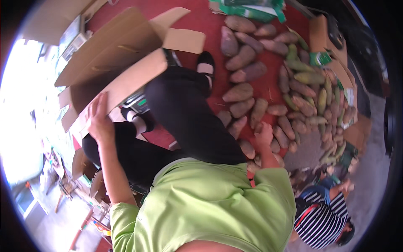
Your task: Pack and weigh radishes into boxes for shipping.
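Note:
My left hand (98,119) grips the near edge of an open brown cardboard box (113,63) that leans on my left. My right hand (264,133) reaches down into a spread of brownish sweet potatoes (245,59) on a red mat (201,25); its fingers curl around one sweet potato, though the grip is partly hidden. My legs in black trousers (189,113) and a green shirt (210,206) fill the middle of the view.
A heap of smaller greenish and brown sweet potatoes (319,101) lies at the right, beside cardboard boxes (323,33). A person in a striped shirt (323,214) crouches at the lower right. A green-and-white bag (252,8) lies at the top.

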Action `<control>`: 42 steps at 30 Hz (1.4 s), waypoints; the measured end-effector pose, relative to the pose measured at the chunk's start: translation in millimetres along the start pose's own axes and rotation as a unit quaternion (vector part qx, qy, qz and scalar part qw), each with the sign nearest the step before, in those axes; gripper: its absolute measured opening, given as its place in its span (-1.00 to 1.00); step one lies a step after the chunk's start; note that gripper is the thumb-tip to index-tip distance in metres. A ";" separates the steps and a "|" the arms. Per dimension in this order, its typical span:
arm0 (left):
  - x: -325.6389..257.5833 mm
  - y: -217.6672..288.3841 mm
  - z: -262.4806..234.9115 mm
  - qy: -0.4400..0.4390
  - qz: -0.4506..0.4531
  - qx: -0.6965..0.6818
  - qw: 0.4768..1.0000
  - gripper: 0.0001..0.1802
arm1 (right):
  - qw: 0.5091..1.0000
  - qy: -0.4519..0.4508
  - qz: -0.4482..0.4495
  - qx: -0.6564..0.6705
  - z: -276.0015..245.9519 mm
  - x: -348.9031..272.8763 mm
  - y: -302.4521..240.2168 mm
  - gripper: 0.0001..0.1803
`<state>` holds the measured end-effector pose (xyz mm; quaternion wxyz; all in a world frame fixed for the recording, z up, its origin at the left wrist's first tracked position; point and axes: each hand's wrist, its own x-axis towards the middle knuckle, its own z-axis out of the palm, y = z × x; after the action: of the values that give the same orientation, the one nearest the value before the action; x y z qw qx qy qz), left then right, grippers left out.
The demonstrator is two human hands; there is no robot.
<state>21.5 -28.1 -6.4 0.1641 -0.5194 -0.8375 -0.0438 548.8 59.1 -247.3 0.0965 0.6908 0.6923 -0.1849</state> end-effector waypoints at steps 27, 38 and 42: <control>-0.3 -10.5 -3.4 0.003 -0.007 -0.062 0.998 -0.58 | 0.688 0.021 -0.518 0.508 -253.7 25.2 -445.0 -0.37; -3.1 -6.4 -3.5 -0.022 -0.019 -0.043 0.999 -0.49 | 0.707 0.099 -0.381 0.587 -201.8 49.0 -341.4 -0.77; -3.4 -2.7 -5.9 -0.029 -0.023 -0.038 0.999 -0.50 | 0.842 0.056 -0.176 0.507 -141.9 68.3 -229.6 -0.77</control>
<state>21.8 -33.7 -1.7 0.1187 -0.5067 -0.8516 -0.0639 336.4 182.5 -116.2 -0.3402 0.5193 0.6157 -0.4852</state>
